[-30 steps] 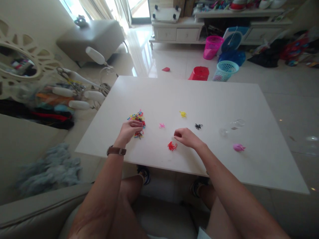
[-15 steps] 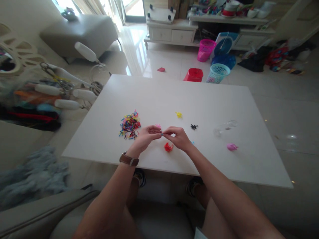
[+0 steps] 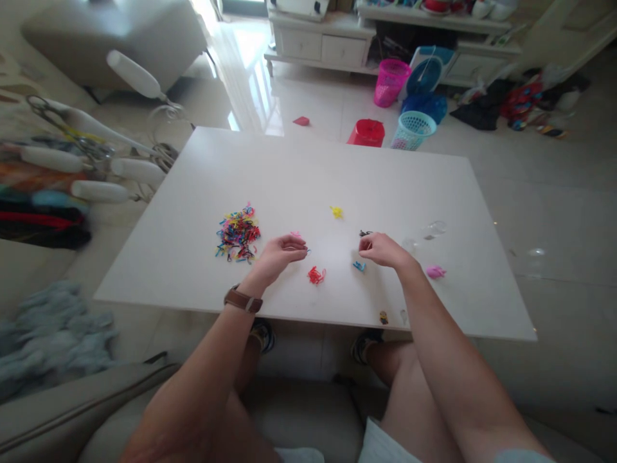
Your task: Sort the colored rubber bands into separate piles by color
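Note:
My left hand (image 3: 282, 256), above the table beside the mixed pile, pinches a small blue rubber band (image 3: 308, 251) at its fingertips. My right hand (image 3: 384, 249) hovers just above a few blue rubber bands (image 3: 358, 265), its fingers pressed together; whatever they hold is hidden. Black rubber bands (image 3: 365, 233) lie just behind the right fingers and are partly covered. Between the hands, nearer to me, sits a red cluster (image 3: 316, 276). Pink bands (image 3: 295, 235) peek out behind my left hand. Farther back lies a yellow cluster (image 3: 336, 212).
A large mixed heap of coloured bands (image 3: 238, 235) lies on the left of the white table (image 3: 270, 167). To the right are a clear container (image 3: 434, 230) and a pink-purple item (image 3: 436, 272). A small yellow-and-dark figure (image 3: 384, 317) is at the front edge.
My hands, pinched together before, have come apart. The right one has moved right to above the blue bands, while the left keeps its pinch. The view has shifted somewhat.

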The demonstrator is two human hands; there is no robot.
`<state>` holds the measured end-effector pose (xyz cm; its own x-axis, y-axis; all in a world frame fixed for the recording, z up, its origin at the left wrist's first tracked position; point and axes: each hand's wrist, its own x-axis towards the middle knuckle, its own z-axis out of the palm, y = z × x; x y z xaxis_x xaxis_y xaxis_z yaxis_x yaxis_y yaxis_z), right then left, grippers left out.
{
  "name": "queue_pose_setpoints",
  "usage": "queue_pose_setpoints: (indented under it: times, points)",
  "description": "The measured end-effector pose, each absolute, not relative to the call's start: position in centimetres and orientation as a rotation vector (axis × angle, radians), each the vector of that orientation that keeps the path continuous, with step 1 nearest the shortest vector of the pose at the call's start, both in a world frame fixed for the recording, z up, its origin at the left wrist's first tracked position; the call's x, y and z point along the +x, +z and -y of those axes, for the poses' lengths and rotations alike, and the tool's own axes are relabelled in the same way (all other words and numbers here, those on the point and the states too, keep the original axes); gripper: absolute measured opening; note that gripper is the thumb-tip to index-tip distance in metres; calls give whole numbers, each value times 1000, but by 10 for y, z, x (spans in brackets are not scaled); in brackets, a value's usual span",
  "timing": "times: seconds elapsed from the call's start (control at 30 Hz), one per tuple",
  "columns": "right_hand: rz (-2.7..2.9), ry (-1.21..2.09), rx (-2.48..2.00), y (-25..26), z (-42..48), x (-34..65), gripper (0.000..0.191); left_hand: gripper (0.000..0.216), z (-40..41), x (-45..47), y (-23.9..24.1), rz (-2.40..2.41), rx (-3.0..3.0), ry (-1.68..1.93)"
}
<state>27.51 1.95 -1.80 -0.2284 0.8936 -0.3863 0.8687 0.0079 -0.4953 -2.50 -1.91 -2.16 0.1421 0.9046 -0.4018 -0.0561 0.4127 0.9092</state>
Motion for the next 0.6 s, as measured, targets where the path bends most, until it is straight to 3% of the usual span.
queue_pose_setpoints:
  times: [0.23, 0.4, 0.6]
  points:
    - [2393, 1203, -2047, -31, -13, 276, 9, 35, 21, -18, -23, -1220, 928, 832]
    - [2377, 1024, -2095, -28, -14, 269, 20, 35, 21, -18, -26, -1216, 935, 816]
    - [2439, 1193, -2058, -30, -13, 261, 19, 38, 21, -18, -28, -1202, 939, 801]
